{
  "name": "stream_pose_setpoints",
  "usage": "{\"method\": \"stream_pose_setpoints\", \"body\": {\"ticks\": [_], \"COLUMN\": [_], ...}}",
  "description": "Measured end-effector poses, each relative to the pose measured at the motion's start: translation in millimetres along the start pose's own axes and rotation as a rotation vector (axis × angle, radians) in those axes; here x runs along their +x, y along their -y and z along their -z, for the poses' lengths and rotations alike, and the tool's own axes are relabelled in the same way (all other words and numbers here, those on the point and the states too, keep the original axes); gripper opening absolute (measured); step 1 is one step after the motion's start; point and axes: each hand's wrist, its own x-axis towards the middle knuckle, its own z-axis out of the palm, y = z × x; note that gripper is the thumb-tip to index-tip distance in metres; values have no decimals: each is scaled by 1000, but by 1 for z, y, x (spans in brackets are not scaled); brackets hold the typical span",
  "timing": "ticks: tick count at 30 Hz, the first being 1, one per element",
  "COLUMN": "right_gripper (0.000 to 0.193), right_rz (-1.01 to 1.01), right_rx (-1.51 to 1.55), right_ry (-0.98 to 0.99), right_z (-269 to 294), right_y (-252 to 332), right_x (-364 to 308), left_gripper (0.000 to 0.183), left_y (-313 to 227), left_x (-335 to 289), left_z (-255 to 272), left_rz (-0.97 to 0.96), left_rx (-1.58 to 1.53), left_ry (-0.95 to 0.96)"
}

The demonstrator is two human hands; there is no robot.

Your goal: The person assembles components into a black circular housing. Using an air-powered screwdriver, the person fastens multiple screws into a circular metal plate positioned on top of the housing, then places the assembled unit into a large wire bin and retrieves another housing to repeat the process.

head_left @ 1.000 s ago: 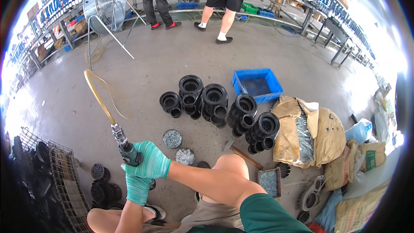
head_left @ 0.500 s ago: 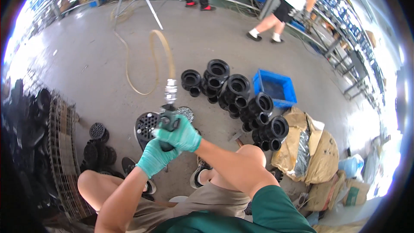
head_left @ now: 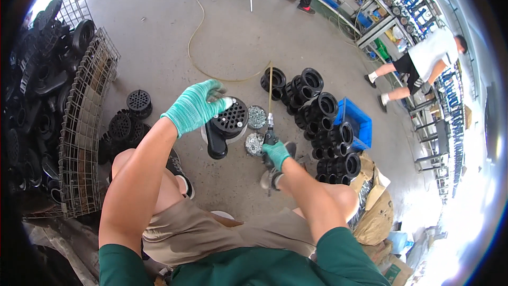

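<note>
My left hand [head_left: 197,107], in a light green knit glove, hovers at the left edge of a round black plastic housing with a perforated top [head_left: 230,118]. Its fingers are apart and hold nothing; whether the tips touch the housing I cannot tell. A side spout [head_left: 216,144] juts from the housing toward me, and light screw heads dot its top. My right hand [head_left: 277,153], gloved alike, is wrapped round a black air screwdriver [head_left: 270,136] with a metal hose fitting. Between tool and housing stand two round containers of small metal screws, one farther [head_left: 257,117] and one nearer [head_left: 253,144].
Several black housings [head_left: 321,107] stand in rows at the right, beside a blue crate [head_left: 355,124]. Perforated black parts [head_left: 127,125] lie at the left by a wire cage [head_left: 87,122] of black parts. A yellowish hose [head_left: 197,47] crosses the floor. Two people stand near the far shelves.
Both hands were together on the air screwdriver above the housing. My left hand has let go and moved left; my right hand has carried the tool right, past the screw containers. The view has turned.
</note>
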Motion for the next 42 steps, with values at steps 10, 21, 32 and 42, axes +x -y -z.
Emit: {"method": "stream_pose_setpoints", "body": {"ticks": [10, 21, 32, 42], "right_gripper": [23, 62, 69, 59], "right_rz": [-392, -196, -4, -393], "right_rx": [240, -694, -619, 1025], "right_ry": [22, -96, 179, 444], "right_z": [-91, -134, -42, -142], "right_y": [-167, -174, -172, -49], "right_x": [76, 63, 55, -20], "left_gripper": [44, 45, 41, 43], "left_y": [-7, 3, -2, 10], "left_x": [5, 13, 21, 21], "left_z": [17, 16, 3, 3], "left_rz": [-183, -83, -69, -22], "left_rx": [622, 684, 712, 784], "left_ry": [-39, 144, 163, 173]}}
